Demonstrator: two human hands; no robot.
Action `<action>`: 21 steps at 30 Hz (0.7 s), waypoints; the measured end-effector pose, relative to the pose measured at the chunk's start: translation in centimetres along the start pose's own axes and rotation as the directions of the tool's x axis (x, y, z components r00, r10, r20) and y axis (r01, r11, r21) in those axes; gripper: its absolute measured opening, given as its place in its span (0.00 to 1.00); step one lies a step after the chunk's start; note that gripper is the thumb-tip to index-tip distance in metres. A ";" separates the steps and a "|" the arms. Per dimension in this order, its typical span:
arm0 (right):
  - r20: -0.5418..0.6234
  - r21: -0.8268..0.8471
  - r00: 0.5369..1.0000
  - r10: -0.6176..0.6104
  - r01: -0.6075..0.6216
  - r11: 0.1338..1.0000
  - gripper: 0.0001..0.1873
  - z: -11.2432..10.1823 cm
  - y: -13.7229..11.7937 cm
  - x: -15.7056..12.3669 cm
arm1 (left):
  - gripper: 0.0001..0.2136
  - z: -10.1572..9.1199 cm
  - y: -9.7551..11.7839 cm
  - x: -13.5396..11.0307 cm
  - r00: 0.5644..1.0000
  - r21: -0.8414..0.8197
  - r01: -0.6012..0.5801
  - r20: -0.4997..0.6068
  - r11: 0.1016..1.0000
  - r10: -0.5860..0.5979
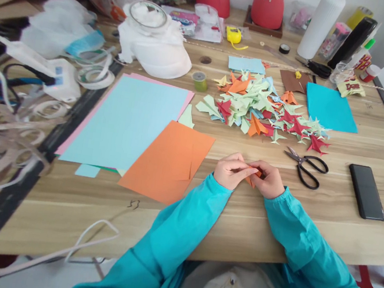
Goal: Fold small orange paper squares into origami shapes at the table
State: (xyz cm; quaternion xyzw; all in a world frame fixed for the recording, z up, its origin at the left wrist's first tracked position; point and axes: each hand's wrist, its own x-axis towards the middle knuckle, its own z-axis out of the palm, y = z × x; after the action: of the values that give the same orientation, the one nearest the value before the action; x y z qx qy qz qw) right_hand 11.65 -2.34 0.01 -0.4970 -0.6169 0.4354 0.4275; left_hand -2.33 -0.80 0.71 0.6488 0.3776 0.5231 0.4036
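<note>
A small folded piece of orange paper (251, 182) is pinched between my two hands, close above the table. My left hand (233, 170) has its fingers closed on the left side of it. From the right, my right hand (269, 179) grips the same piece, and the fingers cover most of it. Just beyond lies a heap of folded paper shapes (252, 100) in pale green, orange, red and blue. Black-handled scissors (309, 168) rest to the right of my right hand, blades pointing away to the left. An orange sheet (163, 164) lies left of my left hand.
Light blue sheets (130, 120) lie at the left, partly under the orange one. A phone (367, 192) is at the right. Bright blue paper (330, 107) lies behind the scissors. Tangled cords and ribbons (0, 144) crowd the far left. A yellow tape measure (233, 35) sits at the back.
</note>
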 end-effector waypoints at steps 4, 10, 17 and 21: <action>-0.010 0.112 0.999 0.041 -0.040 0.993 0.09 -0.2 0.5 0.2 | 0.07 0.0 -0.1 0.0 1.000 -0.056 -0.006 -0.004 0.998 0.005; -0.027 0.243 0.996 0.084 -0.075 0.967 0.09 -0.7 0.9 0.6 | 0.10 0.0 -0.2 -0.1 0.997 -0.059 -0.064 0.045 0.996 0.067; -0.022 0.150 0.999 0.044 -0.040 0.988 0.07 -0.4 0.5 0.3 | 0.04 -0.1 -0.1 0.1 0.984 0.047 -0.166 0.070 0.985 0.163; -0.015 0.113 0.999 0.028 -0.026 0.993 0.06 -0.3 0.3 0.3 | 0.03 -0.1 -0.1 0.1 0.982 0.044 -0.180 0.069 0.983 0.177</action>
State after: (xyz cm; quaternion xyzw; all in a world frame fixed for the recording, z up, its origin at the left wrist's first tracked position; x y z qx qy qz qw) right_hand 12.01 -2.00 -0.17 -0.4840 -0.5810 0.4711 0.4542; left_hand -2.40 -0.62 0.65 0.7065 0.3176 0.5263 0.3507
